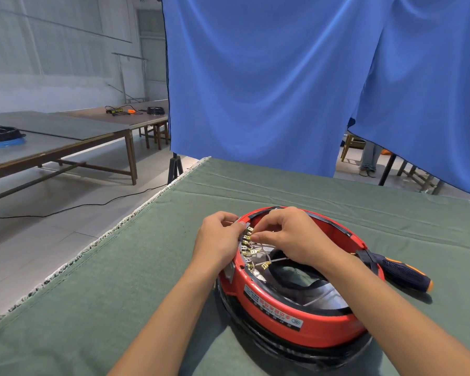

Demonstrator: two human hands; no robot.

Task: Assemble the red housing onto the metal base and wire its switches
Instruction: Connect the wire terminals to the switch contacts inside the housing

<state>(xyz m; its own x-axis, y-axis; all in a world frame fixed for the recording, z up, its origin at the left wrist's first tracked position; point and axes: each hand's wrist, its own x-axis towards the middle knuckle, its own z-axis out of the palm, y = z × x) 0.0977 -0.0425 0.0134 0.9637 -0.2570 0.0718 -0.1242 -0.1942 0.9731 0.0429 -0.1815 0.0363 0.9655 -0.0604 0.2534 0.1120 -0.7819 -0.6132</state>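
Wiring is under way: the red housing (296,316) sits near on the green surface (120,280), over its dark base. The left hand (217,240) braces the rim; the right hand's (285,234) grip pinches a brass terminal (251,236), needing a straight push onto its tab.

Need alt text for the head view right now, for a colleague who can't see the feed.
Both hands work at the far-left inner wall of a red housing on a green cloth-covered table: the right hand pinches a brass wire terminal at the row of switch terminals while the left hand grips the rim. A screwdriver lies right of the housing.
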